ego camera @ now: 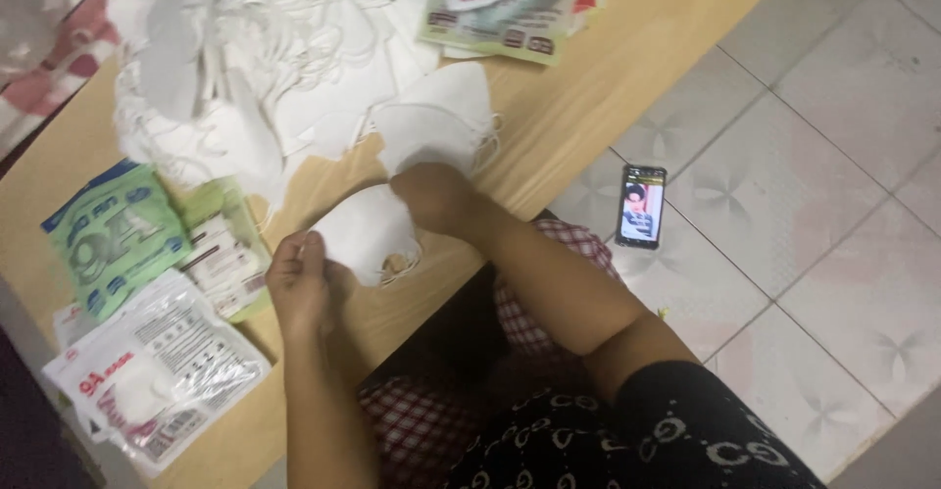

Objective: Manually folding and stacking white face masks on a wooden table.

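A low wooden table [598, 68] carried a big heap of white masks [245, 68], handy for picking from. Sealed packets [147, 352] lay beside it. Both hands pinched one white mask [368, 234] over the table's edge, left hand [299, 283] and right hand [436, 195] gripping opposite sides, apparently to fold it flat.

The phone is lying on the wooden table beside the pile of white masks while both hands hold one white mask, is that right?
Not quite. The head view shows the phone lying on the tiled floor, not on the wooden table. The rest holds: the left hand and right hand hold one white mask near the pile of white masks.
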